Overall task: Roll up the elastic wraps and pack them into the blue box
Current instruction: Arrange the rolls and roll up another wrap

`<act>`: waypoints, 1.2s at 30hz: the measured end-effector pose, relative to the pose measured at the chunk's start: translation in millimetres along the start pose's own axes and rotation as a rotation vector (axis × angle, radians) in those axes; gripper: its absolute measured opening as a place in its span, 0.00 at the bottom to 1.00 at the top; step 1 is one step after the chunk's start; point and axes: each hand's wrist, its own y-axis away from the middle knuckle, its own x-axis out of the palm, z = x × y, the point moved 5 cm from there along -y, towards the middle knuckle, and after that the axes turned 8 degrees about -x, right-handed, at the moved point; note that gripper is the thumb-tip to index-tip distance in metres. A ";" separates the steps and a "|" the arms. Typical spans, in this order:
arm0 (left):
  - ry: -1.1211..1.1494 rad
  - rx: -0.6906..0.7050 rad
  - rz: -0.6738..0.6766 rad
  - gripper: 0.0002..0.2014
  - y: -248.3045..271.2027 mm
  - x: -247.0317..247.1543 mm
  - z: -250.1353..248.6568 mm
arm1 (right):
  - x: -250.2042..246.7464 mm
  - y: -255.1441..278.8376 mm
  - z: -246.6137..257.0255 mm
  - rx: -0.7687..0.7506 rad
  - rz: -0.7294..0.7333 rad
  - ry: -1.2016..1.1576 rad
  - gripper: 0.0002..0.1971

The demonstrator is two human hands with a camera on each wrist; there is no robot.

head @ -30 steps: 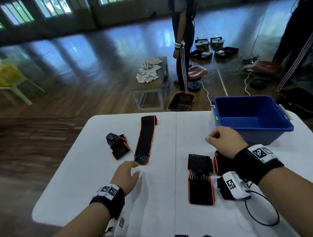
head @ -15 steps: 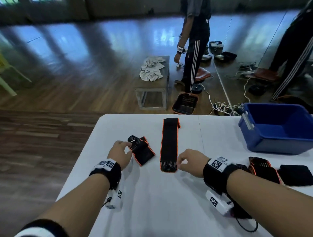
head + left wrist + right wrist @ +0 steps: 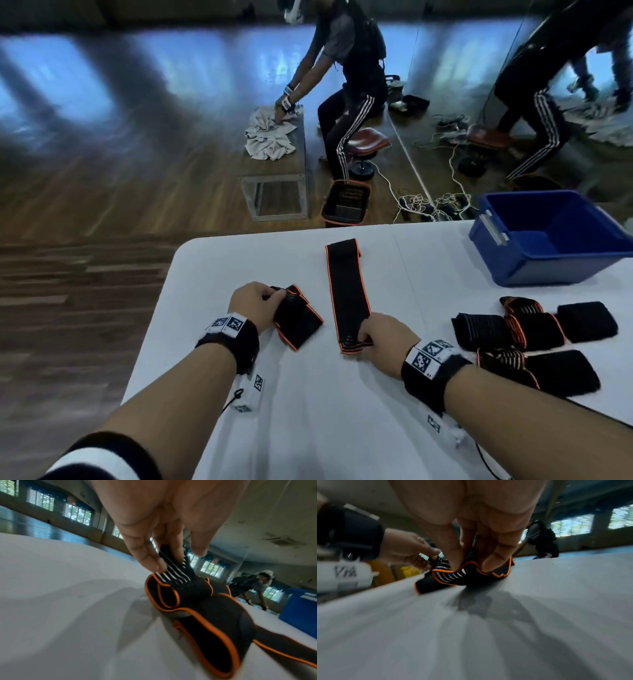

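White table (image 3: 308, 428): blue box (image 3: 548, 253) far right, looks empty. Left hand (image 3: 255, 305) pinches folded wrap (image 3: 297, 317); right hand (image 3: 387, 341) pinches flat wrap (image 3: 346, 291) near end. Other wraps (image 3: 534, 335) loose, unpacked.

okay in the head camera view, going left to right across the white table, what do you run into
left hand pinching the folded wrap → flat wrap with the right hand gripping its near end → cluster of wraps → blue box at the far right.
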 end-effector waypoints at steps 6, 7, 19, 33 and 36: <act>0.106 0.092 -0.088 0.10 13.2 -16.2 -35.2 | -35.4 8.4 -16.0 0.114 -0.350 -0.388 0.13; 0.133 0.126 -0.106 0.10 17.3 -19.9 -42.5 | -44.2 9.1 -17.9 0.116 -0.377 -0.393 0.11; 0.343 0.559 -0.348 0.13 89.6 -115.3 -151.2 | -193.6 52.6 5.3 -0.157 -0.662 -0.640 0.11; 0.846 0.535 -0.234 0.07 131.0 -158.1 -224.2 | -269.0 106.1 38.6 -0.406 -0.550 -0.967 0.09; 0.899 0.476 -0.191 0.14 133.6 -153.5 -232.6 | -267.5 116.5 46.4 -0.462 -0.420 -0.961 0.16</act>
